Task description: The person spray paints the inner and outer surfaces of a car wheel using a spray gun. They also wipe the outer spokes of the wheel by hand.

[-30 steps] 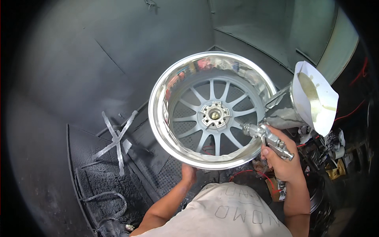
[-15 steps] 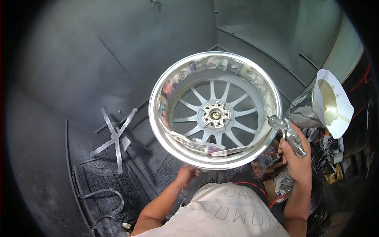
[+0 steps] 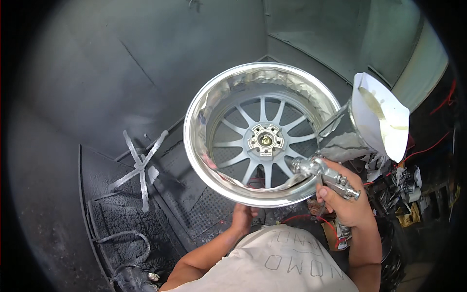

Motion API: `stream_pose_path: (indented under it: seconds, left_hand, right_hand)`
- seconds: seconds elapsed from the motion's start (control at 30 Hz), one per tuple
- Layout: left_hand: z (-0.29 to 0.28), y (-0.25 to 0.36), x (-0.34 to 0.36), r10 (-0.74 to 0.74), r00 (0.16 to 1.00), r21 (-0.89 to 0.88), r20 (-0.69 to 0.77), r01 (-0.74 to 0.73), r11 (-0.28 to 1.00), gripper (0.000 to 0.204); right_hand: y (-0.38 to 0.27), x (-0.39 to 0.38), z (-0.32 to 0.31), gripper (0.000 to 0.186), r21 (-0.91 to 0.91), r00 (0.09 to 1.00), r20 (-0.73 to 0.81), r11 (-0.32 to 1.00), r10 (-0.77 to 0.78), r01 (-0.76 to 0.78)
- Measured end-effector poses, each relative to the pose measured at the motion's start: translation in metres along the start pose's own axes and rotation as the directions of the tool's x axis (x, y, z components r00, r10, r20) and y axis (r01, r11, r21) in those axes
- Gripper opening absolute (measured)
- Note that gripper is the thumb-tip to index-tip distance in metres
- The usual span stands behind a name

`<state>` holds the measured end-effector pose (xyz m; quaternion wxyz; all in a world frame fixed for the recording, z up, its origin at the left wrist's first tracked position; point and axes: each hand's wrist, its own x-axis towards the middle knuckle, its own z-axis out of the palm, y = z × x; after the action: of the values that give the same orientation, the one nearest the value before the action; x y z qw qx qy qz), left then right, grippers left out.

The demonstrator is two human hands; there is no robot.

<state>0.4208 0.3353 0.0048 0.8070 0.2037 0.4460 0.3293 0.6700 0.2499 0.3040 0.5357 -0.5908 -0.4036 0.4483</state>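
Note:
A silver multi-spoke wheel rim [image 3: 262, 200] with a polished lip is held up in front of me, its face upward. My right hand [image 3: 351, 208] is closed round a metal spray gun [image 3: 325, 176], whose nozzle overlaps the rim's lower right part. On the gun sits a paint-streaked metal cup [image 3: 343, 134], topped by a white paper sheet [image 3: 391, 114] stained inside. My left hand [image 3: 243, 219] is at the near edge of the rim, its upper part against or just beneath the lip; most of its fingers are hidden there. Whatever supports the rim is mostly hidden.
Grey sheet walls [image 3: 194, 58] enclose the back and left. A paint-coated crossed-bar stand [image 3: 141, 168] is at the left, near a dark textured mat [image 3: 124, 219]. Clutter and a gold-coloured packet [image 3: 411, 217] lie at the right, with a red hose [image 3: 333, 226] below the rim.
My right hand has moved the spray gun left, over the rim's edge. My left hand has moved right and up to the near lip. Reflections inside the rim have shifted.

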Motion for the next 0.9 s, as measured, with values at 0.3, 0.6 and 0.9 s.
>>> stream_pose_path:
  seconds: [0.3,0.6,0.9]
  left_hand:
    - [-0.013,-0.033,0.003,-0.335,0.932,0.149,0.139,0.315,0.937,0.027]
    - [-0.015,-0.027,0.006,-0.299,0.944,0.18,0.138,0.273,0.945,0.025]
    - [0.0,-0.028,0.008,-0.321,0.921,0.078,0.22,0.311,0.947,0.026]
  right_hand:
    - [-0.001,0.004,-0.001,0.054,-0.108,0.989,-0.115,0.991,-0.095,0.082]
    - [-0.01,-0.003,-0.007,0.057,-0.171,0.975,-0.194,0.982,-0.107,0.073]
    - [-0.049,0.011,-0.043,0.057,-0.287,0.992,-0.119,0.958,-0.052,0.016]
